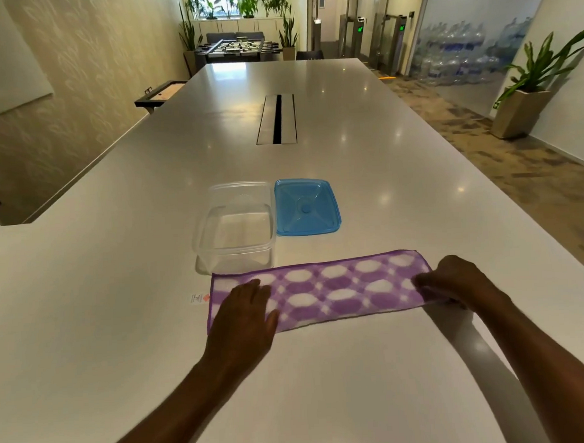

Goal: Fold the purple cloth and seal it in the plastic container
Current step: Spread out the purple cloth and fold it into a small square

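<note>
The purple cloth (334, 291), patterned with white ovals, lies on the white table (86, 297) as a long folded strip running left to right. My left hand (244, 317) rests flat on its left end, fingers spread. My right hand (454, 283) pinches the cloth's right end between thumb and fingers. Just behind the cloth stands the clear plastic container (234, 230), open with nothing inside. Its blue lid (306, 207) lies flat on the table, touching the container's right side.
A small white label (198, 298) sticks out at the cloth's left edge. A cable slot (277, 119) is set into the table's middle, farther back. The table's right edge runs diagonally beside patterned carpet, with a potted plant (526, 97) beyond.
</note>
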`<action>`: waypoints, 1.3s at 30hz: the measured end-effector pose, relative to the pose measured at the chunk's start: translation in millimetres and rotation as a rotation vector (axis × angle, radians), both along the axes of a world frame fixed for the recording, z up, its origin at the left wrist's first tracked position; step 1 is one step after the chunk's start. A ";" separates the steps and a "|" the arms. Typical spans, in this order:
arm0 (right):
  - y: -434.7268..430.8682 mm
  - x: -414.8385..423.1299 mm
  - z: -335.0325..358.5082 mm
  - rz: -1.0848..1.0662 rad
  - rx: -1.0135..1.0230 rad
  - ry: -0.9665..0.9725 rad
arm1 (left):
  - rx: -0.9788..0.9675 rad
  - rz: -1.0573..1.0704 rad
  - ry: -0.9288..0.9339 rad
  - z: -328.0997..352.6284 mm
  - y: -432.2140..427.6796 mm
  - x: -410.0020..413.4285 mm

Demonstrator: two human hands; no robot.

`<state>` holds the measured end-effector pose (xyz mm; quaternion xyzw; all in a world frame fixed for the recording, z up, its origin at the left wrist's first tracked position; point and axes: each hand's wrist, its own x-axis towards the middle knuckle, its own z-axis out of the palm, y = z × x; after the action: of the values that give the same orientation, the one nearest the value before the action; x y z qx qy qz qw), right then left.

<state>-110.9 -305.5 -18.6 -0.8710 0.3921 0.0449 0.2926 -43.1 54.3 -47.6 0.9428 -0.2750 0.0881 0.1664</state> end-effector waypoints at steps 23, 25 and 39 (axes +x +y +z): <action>188.0 36.8 69.1 0.319 0.007 -0.583 | -0.253 0.141 0.271 -8.8 12.1 -7.3; 219.4 43.8 61.9 0.407 -0.004 -0.591 | -0.488 0.201 0.293 -3.7 16.8 -7.0; 288.1 50.3 -2.6 0.905 -0.029 -0.357 | -0.762 0.251 0.372 11.4 38.9 -0.2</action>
<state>-60.6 -17.4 -21.3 -0.9521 -0.0819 0.0120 0.2944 -43.3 93.2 -36.2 0.8401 -0.0714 0.0314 0.5368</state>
